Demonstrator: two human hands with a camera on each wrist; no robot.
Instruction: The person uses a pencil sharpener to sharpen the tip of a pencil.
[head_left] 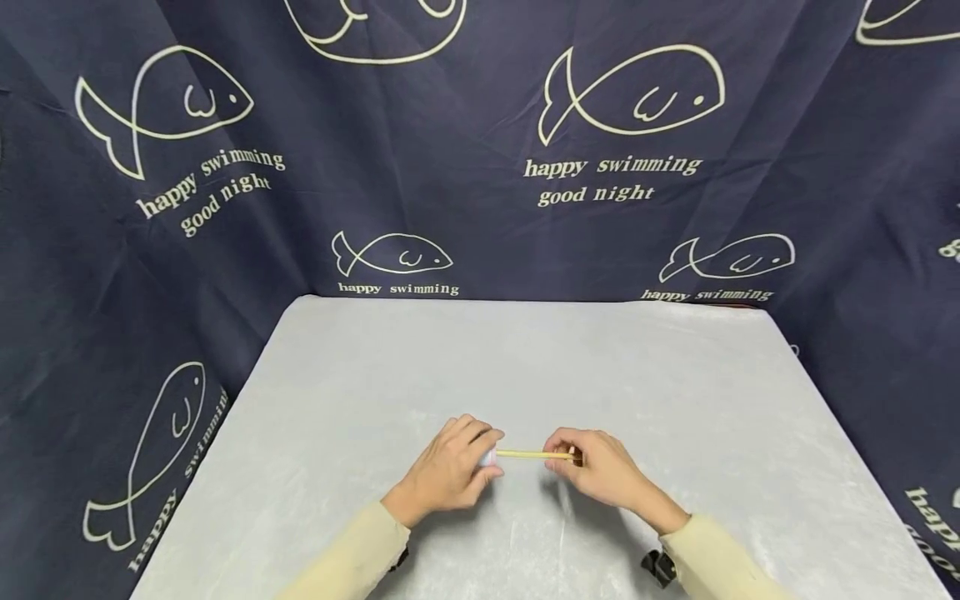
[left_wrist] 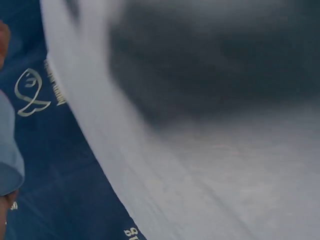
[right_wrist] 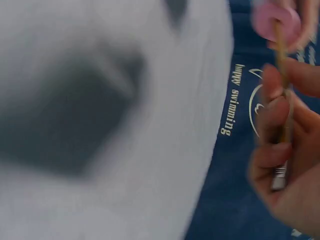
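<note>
My left hand [head_left: 446, 468] grips a small pencil sharpener [head_left: 487, 457], fingers above and thumb below. The sharpener's pale rounded body [left_wrist: 7, 150] shows at the left edge of the left wrist view, and its round pink face [right_wrist: 262, 22] in the right wrist view. A thin yellow pencil [head_left: 525, 454] runs level between my hands, its far tip hidden in the hole of that face. With thumb and fingertips my right hand [head_left: 600, 468] holds the pencil near its other end, where a silvery band and whitish tip [right_wrist: 279, 180] stick out below the fingers.
Both hands are over a table with a pale grey cloth [head_left: 540, 358]. Dark blue curtains [head_left: 487, 167] printed with fish and lettering hang behind and at both sides. A black wrist device [head_left: 658, 568] sits by the right sleeve [head_left: 712, 558].
</note>
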